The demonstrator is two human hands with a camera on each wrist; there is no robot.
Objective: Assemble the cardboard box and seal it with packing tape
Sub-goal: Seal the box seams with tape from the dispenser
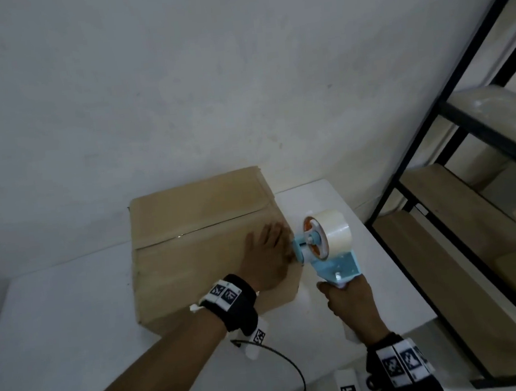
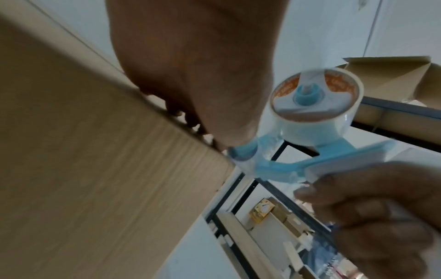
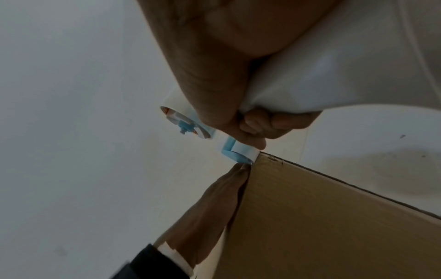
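This looks like a packing or storage room. A black metal shelving rack (image 1: 456, 176) with wooden boards fills the right of the frame; the left wrist view shows cartons (image 2: 386, 79) and small goods stacked on it. A plain white wall (image 1: 176, 77) takes up the upper part, and a white worktop (image 1: 56, 309) lies below, bearing a cardboard box (image 1: 191, 233) and a tape dispenser (image 1: 327, 245).

Matt cardboard box (image 1: 191, 233); glossy plastic tape dispenser (image 1: 328, 251).
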